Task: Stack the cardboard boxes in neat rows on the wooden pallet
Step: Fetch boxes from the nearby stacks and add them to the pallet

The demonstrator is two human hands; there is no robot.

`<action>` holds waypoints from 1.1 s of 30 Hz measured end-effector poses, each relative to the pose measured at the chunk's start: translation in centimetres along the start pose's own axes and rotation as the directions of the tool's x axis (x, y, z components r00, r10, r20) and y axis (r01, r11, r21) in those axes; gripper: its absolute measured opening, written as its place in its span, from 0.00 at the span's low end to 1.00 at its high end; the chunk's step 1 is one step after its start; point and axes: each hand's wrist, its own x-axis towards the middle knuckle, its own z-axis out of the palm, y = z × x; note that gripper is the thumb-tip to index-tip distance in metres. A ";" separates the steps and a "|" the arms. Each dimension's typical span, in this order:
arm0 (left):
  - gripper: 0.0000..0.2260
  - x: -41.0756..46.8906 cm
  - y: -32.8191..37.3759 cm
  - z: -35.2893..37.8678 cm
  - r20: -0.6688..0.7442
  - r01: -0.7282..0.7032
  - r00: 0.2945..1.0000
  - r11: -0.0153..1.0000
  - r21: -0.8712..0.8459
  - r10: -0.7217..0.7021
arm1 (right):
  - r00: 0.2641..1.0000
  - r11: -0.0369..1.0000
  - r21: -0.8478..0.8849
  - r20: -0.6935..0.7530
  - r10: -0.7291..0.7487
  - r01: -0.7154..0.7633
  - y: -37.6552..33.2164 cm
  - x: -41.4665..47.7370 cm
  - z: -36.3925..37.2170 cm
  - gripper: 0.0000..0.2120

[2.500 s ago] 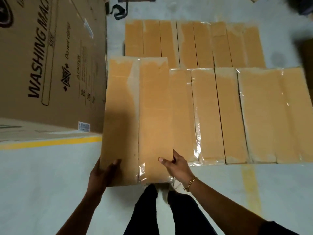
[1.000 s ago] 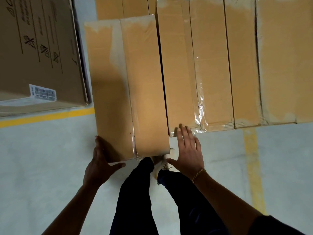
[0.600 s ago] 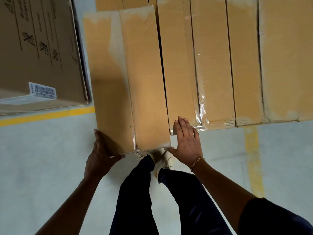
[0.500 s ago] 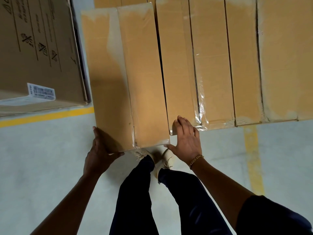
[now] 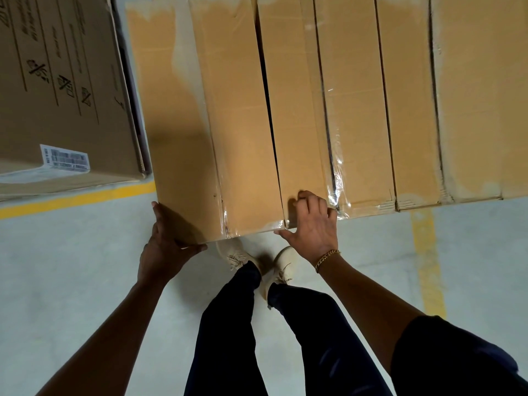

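Note:
A plastic-wrapped pair of long cardboard boxes [image 5: 205, 124] lies at the left end of a row of like boxes [image 5: 408, 110], its near end sticking out a little past theirs. My left hand [image 5: 165, 244] grips its near left corner, thumb under the near edge. My right hand [image 5: 313, 227] sits on the near end of the neighbouring box [image 5: 294, 110], fingers curled over its top edge, thumb touching the wrapped pair's near right corner. The boxes hide the wooden pallet.
A large printed carton [image 5: 57, 81] stands close on the left, with a narrow gap to the wrapped pair. Yellow floor lines run under it [image 5: 74, 200] and at the right [image 5: 427, 258]. My feet [image 5: 237, 255] stand right at the boxes' near edge on grey concrete.
The wrapped pair has slid forward and closer against the neighbouring box. My right hand left it, moved to the neighbour's end, and its fingers curled. My left hand stays at the corner.

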 end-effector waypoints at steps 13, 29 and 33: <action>0.67 0.3 0.5 -0.6 0.040 0.013 0.999 0.999 -0.032 -0.012 | 0.998 1.000 -0.016 0.063 0.010 -0.010 -0.2 0.3 -0.6 0.37; 0.44 6.0 4.0 -4.1 0.007 0.198 0.979 0.937 -0.289 -0.204 | 0.974 0.960 0.278 0.219 -0.057 -0.006 -0.2 7.0 -3.5 0.38; 0.42 6.9 3.9 -4.0 0.017 0.193 0.981 0.951 -0.243 -0.195 | 0.964 0.964 0.264 0.256 -0.069 -0.001 -0.3 7.9 -3.0 0.32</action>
